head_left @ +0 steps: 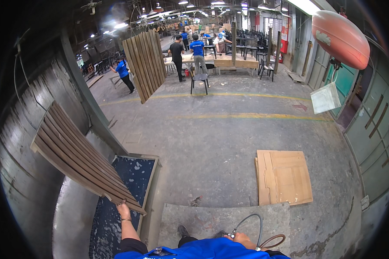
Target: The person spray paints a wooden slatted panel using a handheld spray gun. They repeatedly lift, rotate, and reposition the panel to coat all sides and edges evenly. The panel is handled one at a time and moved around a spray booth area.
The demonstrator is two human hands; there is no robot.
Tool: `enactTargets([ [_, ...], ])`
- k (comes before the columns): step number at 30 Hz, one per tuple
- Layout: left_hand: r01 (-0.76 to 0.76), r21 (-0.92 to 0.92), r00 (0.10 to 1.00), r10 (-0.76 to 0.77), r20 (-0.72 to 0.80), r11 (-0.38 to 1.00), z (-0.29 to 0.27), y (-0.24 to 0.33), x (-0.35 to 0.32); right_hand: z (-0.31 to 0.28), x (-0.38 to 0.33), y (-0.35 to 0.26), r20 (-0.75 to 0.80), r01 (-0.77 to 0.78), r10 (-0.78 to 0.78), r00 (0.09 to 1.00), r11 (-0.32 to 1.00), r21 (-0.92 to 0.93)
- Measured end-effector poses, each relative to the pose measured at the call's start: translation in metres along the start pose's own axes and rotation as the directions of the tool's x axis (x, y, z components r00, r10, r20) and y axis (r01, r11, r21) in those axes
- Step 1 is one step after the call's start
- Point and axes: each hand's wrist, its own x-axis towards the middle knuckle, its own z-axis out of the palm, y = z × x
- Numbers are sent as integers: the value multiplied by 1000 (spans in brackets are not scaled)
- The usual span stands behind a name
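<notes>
Gripping: the left hand [124, 211] is closed on the lower corner of a slatted wooden panel [80, 157], fingers curled over its edge, arm stretched up from the lower edge of the view.
Slatted wooden panel: dark brown, made of long parallel slats, tilted with its far end raised toward the left wall; its near corner sits in the left hand above the tray.
Right hand: the right hand [243, 240] lies low by the person's waist, fingers wrapped narrowly around a small metal fitting at the end of a grey hose [258, 226]; how tightly it grips cannot be told.
Grey hose: arcs up from the right hand and loops back down, with a brownish coil beside it at the lower edge.
Tray: a shallow dark blue tray [134, 172] with a raised rim sits on the floor just under the panel's near end; its surface is wet and speckled with pale foam or flecks.
Left wall: a curved grey metal wall [26, 142] of a large tank or booth rises beside the tray.
Floor: grey concrete floor [212, 138] with yellow lines; a stack of flat cardboard sheets [284, 177] lies well apart to the right.
Second panel: another slatted panel [145, 64] stands upright farther off.
Other people: several people in blue shirts [197, 49] work at benches in the distance.
</notes>
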Motion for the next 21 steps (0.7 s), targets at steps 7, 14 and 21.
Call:
enactTargets([
  [7,-47,45,999,48,-20,998,1,4,-3,-3,-2,-2,-29,24,-24,999,1000,6],
  [14,-69,29,994,71,-88,997,0,-4,-1,-11,-3,-4,-40,32,-32,999,999,7],
  [21,-30,24,997,32,-77,999,-3,-1,-1,-16,0,-4,-41,40,-40,998,999,2],
])
